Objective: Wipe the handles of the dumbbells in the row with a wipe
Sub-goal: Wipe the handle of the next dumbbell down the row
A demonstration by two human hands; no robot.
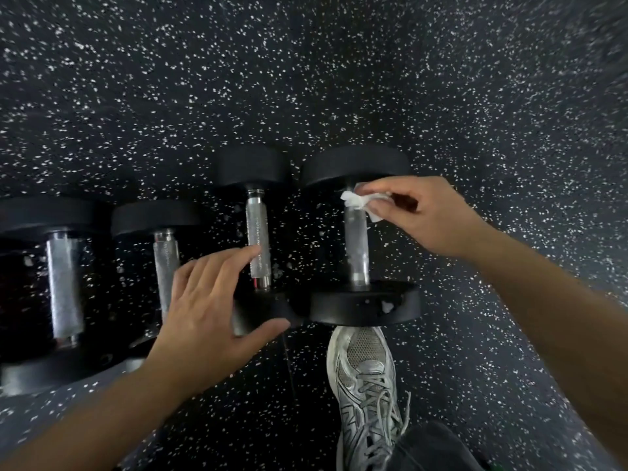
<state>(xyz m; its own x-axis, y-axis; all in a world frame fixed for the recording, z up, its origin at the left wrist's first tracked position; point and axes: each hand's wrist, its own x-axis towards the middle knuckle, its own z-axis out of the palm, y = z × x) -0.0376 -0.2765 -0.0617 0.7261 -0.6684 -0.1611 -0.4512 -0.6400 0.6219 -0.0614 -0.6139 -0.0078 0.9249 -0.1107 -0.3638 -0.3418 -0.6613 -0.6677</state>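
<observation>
Pinching a crumpled white wipe [362, 202] in right hand [431, 219], fingers closed on it, pressed against far end of rightmost dumbbell handle [355, 246]. Left hand [210, 300] open, fingers spread, holding nothing, hovering over near head of second dumbbell from right [258, 239]. Four dumbbells in a row on speckled rubber floor [306, 79]. Silver sneaker [365, 385] just below rightmost dumbbell.

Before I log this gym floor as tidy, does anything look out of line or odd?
Yes. The four dumbbells are not in an even row: the two on the right sit farther away than the left pair. A white smudge marks the rightmost dumbbell's near head.
</observation>
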